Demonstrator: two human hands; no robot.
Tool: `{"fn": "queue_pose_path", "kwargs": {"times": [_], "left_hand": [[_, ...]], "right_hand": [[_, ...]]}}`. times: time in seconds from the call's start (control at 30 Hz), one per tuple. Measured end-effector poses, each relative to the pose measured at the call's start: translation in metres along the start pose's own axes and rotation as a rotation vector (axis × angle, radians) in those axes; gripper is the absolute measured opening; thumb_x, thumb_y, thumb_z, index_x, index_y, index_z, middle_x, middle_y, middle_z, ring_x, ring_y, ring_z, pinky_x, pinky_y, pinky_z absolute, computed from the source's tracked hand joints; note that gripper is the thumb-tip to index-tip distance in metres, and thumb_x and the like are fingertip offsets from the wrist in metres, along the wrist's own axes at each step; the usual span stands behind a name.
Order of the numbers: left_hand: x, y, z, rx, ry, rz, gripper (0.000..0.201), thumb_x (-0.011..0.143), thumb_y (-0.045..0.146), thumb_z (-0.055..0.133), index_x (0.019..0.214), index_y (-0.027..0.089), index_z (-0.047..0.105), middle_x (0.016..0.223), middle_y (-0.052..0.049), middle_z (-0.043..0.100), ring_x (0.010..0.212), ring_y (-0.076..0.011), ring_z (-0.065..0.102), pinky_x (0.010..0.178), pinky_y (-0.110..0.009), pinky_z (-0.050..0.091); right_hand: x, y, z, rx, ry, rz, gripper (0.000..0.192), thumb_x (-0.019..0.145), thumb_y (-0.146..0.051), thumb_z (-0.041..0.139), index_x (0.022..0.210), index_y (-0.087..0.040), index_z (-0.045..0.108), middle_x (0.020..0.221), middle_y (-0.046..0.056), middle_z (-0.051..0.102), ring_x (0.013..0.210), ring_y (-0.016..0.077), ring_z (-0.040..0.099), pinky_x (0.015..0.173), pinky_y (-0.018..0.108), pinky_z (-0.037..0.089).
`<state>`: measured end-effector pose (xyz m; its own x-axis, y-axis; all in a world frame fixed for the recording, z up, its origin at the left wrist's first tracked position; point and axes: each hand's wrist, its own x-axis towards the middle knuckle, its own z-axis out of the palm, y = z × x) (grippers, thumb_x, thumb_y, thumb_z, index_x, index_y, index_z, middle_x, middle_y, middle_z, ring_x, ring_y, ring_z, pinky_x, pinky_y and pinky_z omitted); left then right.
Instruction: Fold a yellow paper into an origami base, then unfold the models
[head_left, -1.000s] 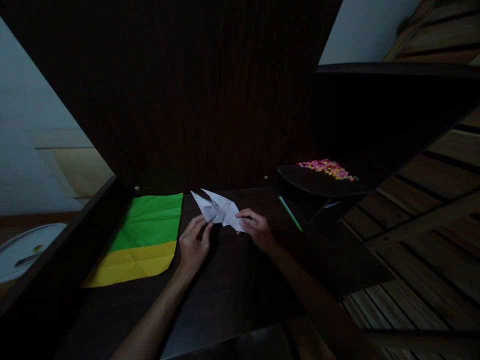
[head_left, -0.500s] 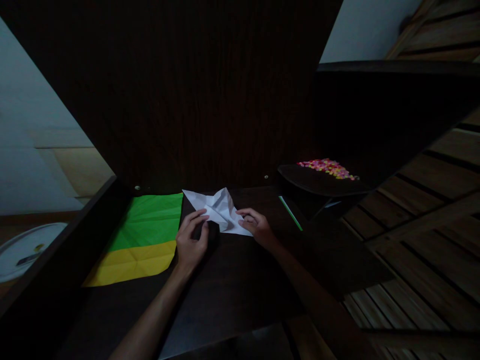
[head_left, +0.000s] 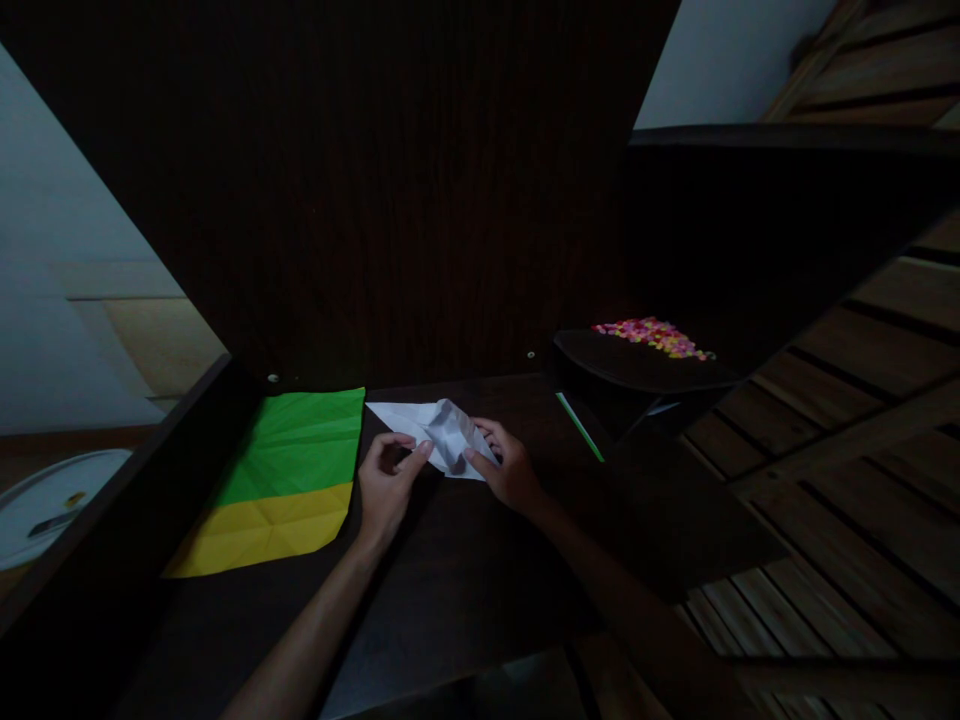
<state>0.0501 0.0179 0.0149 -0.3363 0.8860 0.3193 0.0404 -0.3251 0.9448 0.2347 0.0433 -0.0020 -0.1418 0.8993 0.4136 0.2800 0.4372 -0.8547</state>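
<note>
A white sheet of paper (head_left: 448, 432), creased and partly folded, lies over the dark desk top with its middle raised. One sharp corner of it points left, towards a green sheet. My left hand (head_left: 390, 480) grips its near left edge between thumb and fingers. On the other side, my right hand (head_left: 506, 465) pinches the right part, thumb on top and fingers behind. Left of my hands lies a green sheet of paper (head_left: 300, 440), with a creased yellow sheet (head_left: 270, 530) showing along its near side.
A thin green-and-white strip (head_left: 579, 427) lies right of my hands. Many small pink, red and yellow pieces (head_left: 656, 337) are heaped on a curved dark shelf (head_left: 622, 362). A raised side board (head_left: 120, 490) bounds the desk's left; beyond it stands a round white tray (head_left: 97, 465).
The white paper's raised folds have drawn in and its right side is pulled closer. My left thumb has moved onto the paper, and my right hand has shifted slightly left.
</note>
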Motion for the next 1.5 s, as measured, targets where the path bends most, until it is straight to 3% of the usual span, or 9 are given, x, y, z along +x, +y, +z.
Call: {"fn": "queue_pose_path", "kwargs": {"times": [0.17,0.37,0.5,0.6,0.67,0.87,1.0,1.2,1.5], "left_hand": [[0.007,-0.015,-0.003,-0.067,-0.015,-0.098,0.034,0.066,0.035,0.078,0.088,0.018,0.057,0.084,-0.001,0.062,0.081,-0.0165,0.062,0.075,-0.029,0.051],[0.009,-0.027,-0.005,-0.124,-0.008,-0.175,0.045,0.055,0.015,0.076,0.095,0.019,0.058,0.101,-0.006,0.064,0.096,-0.0206,0.064,0.086,-0.036,0.05],[0.011,-0.027,-0.006,-0.163,-0.011,-0.205,0.046,0.058,0.015,0.073,0.1,0.02,0.057,0.113,-0.008,0.064,0.104,-0.0241,0.064,0.089,-0.04,0.051],[0.013,-0.025,-0.007,-0.173,0.007,-0.218,0.044,0.06,0.016,0.075,0.1,0.021,0.058,0.119,-0.01,0.064,0.115,-0.0262,0.059,0.092,-0.041,0.05],[0.014,-0.023,-0.009,-0.183,0.019,-0.239,0.045,0.06,0.016,0.077,0.101,0.022,0.059,0.123,-0.01,0.063,0.119,-0.0269,0.057,0.093,-0.04,0.05],[0.015,-0.011,-0.012,-0.275,-0.097,-0.393,0.059,0.065,0.029,0.08,0.117,0.017,0.055,0.092,-0.011,0.076,0.078,-0.0251,0.073,0.067,-0.037,0.057],[0.015,-0.003,-0.013,-0.336,-0.172,-0.437,0.062,0.061,0.033,0.084,0.114,0.015,0.058,0.084,-0.009,0.077,0.076,-0.0257,0.074,0.066,-0.035,0.058],[0.017,0.007,-0.015,-0.388,-0.284,-0.471,0.059,0.058,0.037,0.086,0.109,0.016,0.065,0.087,-0.011,0.077,0.074,-0.0273,0.074,0.064,-0.037,0.059],[0.027,0.017,-0.029,-0.21,-0.387,-0.254,0.035,0.063,0.038,0.082,0.091,0.017,0.075,0.078,-0.01,0.077,0.065,-0.0238,0.072,0.062,-0.036,0.059]], "right_hand": [[0.0,-0.012,-0.005,0.026,0.009,-0.077,0.032,0.089,-0.03,0.054,0.119,-0.025,0.066,0.115,0.007,0.067,0.104,0.0253,0.061,0.094,0.038,0.045],[0.005,-0.008,-0.007,0.047,0.073,-0.031,0.028,0.093,-0.032,0.049,0.111,-0.027,0.07,0.112,0.005,0.07,0.105,0.0253,0.062,0.095,0.037,0.044],[0.01,-0.002,-0.011,0.107,0.143,0.055,0.026,0.091,-0.037,0.05,0.091,-0.023,0.073,0.093,0.004,0.071,0.09,0.0247,0.063,0.083,0.035,0.047],[0.014,0.006,-0.016,0.278,0.191,0.248,0.03,0.085,-0.046,0.058,0.075,-0.02,0.069,0.066,0.002,0.064,0.068,0.0216,0.059,0.064,0.032,0.046],[0.019,0.012,-0.02,0.388,0.205,0.348,0.032,0.079,-0.051,0.064,0.074,-0.02,0.068,0.061,0.001,0.063,0.062,0.0209,0.057,0.058,0.031,0.045],[0.031,0.024,-0.031,0.508,0.189,0.431,0.037,0.069,-0.056,0.07,0.078,-0.02,0.07,0.067,0.004,0.07,0.069,0.0265,0.066,0.063,0.037,0.053],[0.033,0.024,-0.037,0.582,0.138,0.477,0.037,0.069,-0.054,0.07,0.081,-0.019,0.071,0.07,0.007,0.073,0.075,0.0301,0.07,0.069,0.042,0.056],[0.032,0.015,-0.042,0.71,0.049,0.502,0.037,0.071,-0.054,0.068,0.082,-0.018,0.071,0.082,0.009,0.075,0.09,0.0319,0.07,0.078,0.045,0.056],[0.024,0.006,-0.061,0.615,0.006,0.362,0.043,0.065,-0.057,0.077,0.086,-0.02,0.072,0.089,0.007,0.075,0.089,0.0247,0.068,0.083,0.039,0.052]]}}
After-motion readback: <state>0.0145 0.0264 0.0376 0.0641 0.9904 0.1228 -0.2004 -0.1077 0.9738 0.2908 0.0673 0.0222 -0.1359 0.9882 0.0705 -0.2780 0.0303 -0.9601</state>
